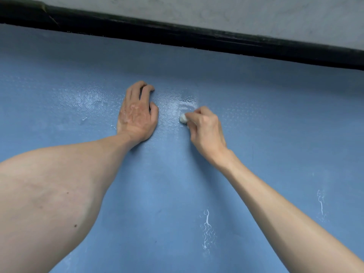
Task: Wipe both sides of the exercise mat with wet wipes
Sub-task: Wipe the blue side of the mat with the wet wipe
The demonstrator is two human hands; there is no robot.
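Blue textured exercise mat [177, 184] laid flat across nearly the whole view. Black edge strip [197, 36] along far side, grey concrete-like floor [236, 12] beyond. Wet shiny patch [177, 101] between the hands, white squiggly marks [206, 227] lower right. Left hand [137, 115] palm down on mat, fingers loosely bent, gripping nothing. Right hand [204, 129] pinching small balled white wet wipe [183, 118] against mat.

no text, label, brand, number or sign can be read anywhere. the blue mat [177, 184] bears only white squiggles [206, 229], and they form no letters or figures.
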